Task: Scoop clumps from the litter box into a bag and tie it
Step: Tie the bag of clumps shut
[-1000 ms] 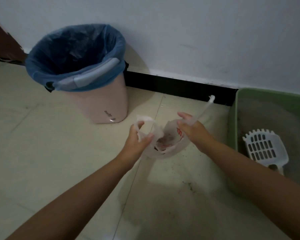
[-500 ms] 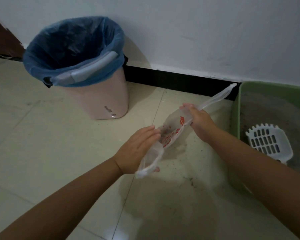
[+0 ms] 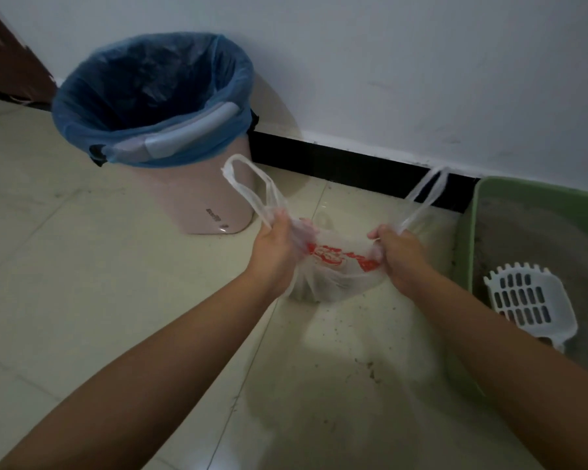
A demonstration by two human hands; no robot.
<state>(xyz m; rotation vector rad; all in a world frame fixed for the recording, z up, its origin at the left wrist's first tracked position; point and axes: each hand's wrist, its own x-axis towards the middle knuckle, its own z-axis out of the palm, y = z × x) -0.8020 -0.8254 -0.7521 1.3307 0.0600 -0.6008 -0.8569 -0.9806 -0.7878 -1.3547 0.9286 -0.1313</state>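
A thin white plastic bag [image 3: 336, 276] with red print hangs between my hands, its bottom low over the floor tiles. My left hand [image 3: 275, 245] grips the base of the bag's left handle loop, which stands up above the fist. My right hand [image 3: 399, 252] grips the base of the right handle loop, which stretches up toward the baseboard. The hands are apart and the bag's mouth is pulled taut between them. At the right edge sits the green litter box [image 3: 469, 266] with grey litter, and a white slotted scoop [image 3: 530, 303] lies in it.
A pink bin [image 3: 190, 198] lined with a blue bag stands at the back left against the white wall. A black baseboard [image 3: 353, 164] runs along the wall. Loose litter grains dot the tiles [image 3: 364, 361] below the bag. A dark door edge [image 3: 7, 56] shows far left.
The hands moved apart and now each grips one handle loop. Before, the left hand lay flat along the twisted bag; the bag now hangs upright and spread between them.
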